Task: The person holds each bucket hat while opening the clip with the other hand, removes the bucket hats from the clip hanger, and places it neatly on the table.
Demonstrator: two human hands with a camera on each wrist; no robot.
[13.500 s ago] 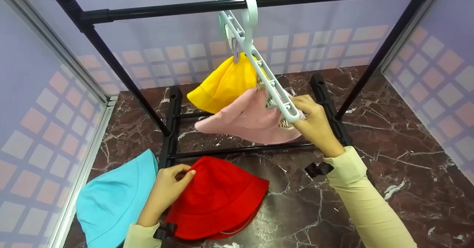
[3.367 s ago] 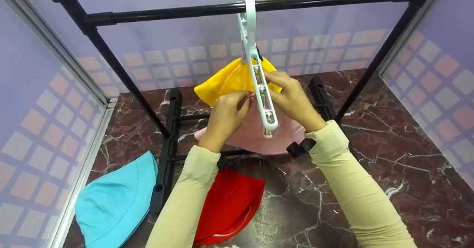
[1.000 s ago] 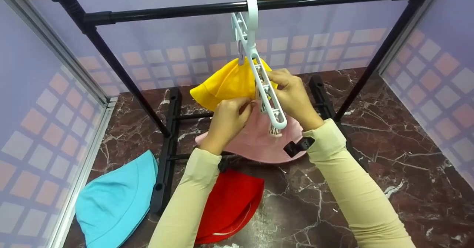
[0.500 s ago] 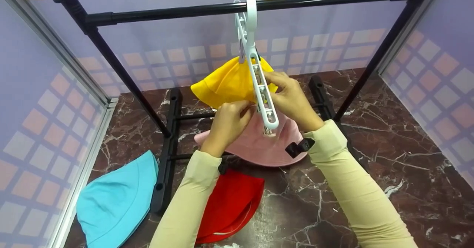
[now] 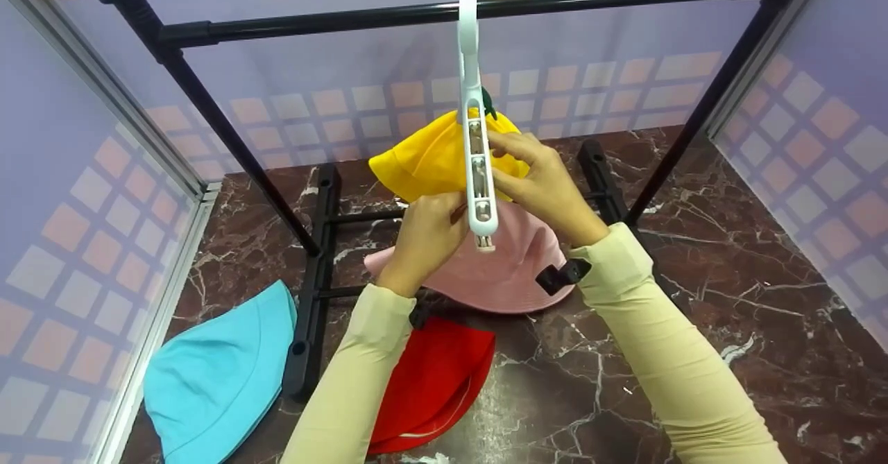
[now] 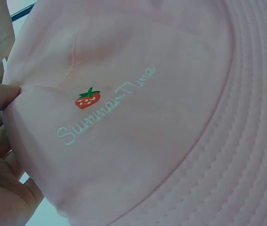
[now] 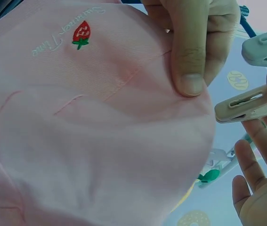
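Observation:
A pink bucket hat, embroidered with a strawberry and lettering, hangs from my left hand, which pinches the top of its crown. My right hand pinches a beige clothes peg between thumb and finger, just beside the crown. That peg belongs to the white clip hanger, whose hook sits over the black rail. At the hanger's near end is another peg. A yellow bucket hat hangs behind, towards the wall.
On the dark marble surface, a light-blue bucket hat lies at the left and a red bucket hat lies under my left sleeve. The rack's black feet and crossbars stand around the hats. Patterned walls enclose the back and sides.
Earlier my left hand was at the red hat and my right at the hanger's end; both are now at the pink hat's crown. Lately the pink hat has dropped slightly and the hanger has swung.

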